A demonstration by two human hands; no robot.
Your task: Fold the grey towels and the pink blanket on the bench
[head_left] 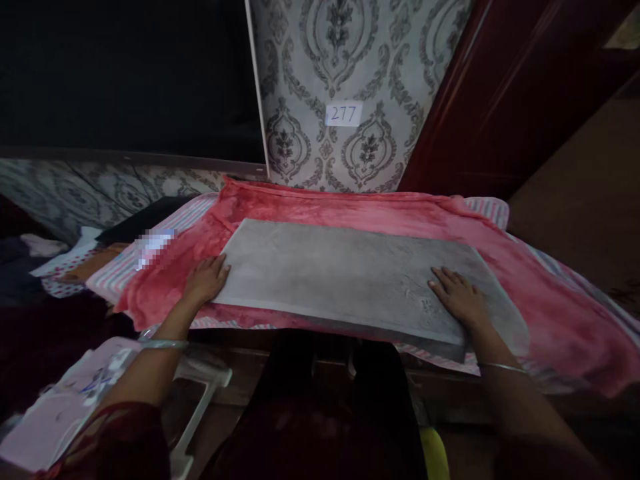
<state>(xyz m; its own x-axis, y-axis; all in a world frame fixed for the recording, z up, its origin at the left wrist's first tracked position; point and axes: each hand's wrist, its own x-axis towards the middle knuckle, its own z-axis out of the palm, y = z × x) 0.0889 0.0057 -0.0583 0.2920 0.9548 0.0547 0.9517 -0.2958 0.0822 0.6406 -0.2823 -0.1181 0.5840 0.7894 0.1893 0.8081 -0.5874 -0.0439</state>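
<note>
A long grey cloth (330, 273), folded into a flat rectangle, lies across a pink plush blanket (390, 212). At the cloth's left end rests my left hand (206, 279), palm down with the fingers stretched over the edge. Toward the right end my right hand (459, 293) lies flat on the cloth, its fingers spread. Neither hand grips anything. Near the right hand the grey surface shows some creases, and the cloth's front right corner hangs a little over the edge.
A striped cloth (113, 277) shows under the blanket. Behind stands a patterned wall with a paper label (344, 114) reading 277. A large dark screen (125, 80) is at upper left, a dark red wooden panel (500, 87) at upper right. A pink-topped stool or table (45, 427) stands lower left.
</note>
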